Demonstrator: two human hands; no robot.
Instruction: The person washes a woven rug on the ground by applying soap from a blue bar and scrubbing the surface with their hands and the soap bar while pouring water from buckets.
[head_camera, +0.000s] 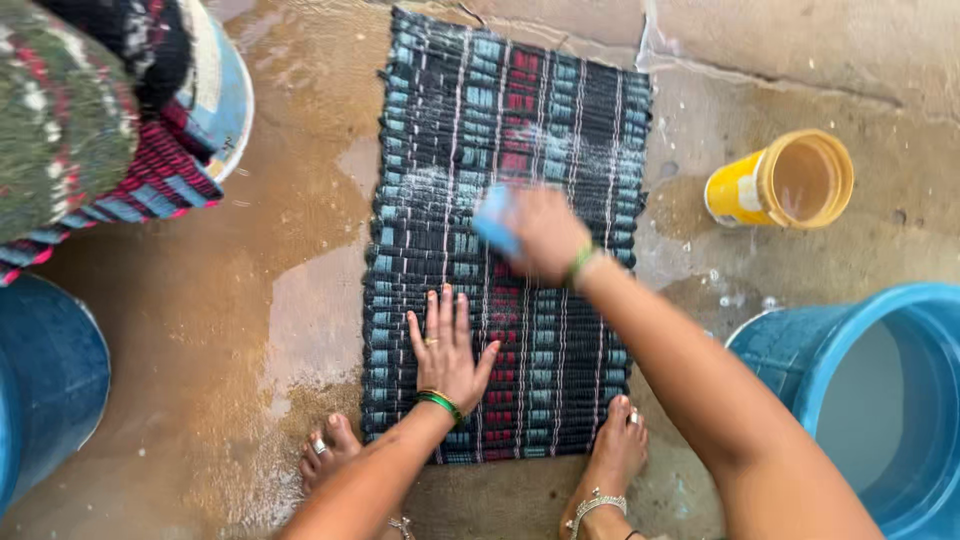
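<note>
Wet, muddy concrete floor (200, 300) underfoot, puddled around a dark woven mat (505, 150) striped blue and red, lying flat. Left hand (447, 352) open, palm down, fingers spread, pressing on the mat's near part. Right hand (545, 232) closed around a pale blue soap bar (495, 220), blurred, against the mat's middle. Yellow cup (780, 180) tipped on its side to the right; blue tub (870, 400) nearer, another bucket (45, 380) left. Folded mats (90, 130) piled upper left. Bare feet at the mat's near edge.
</note>
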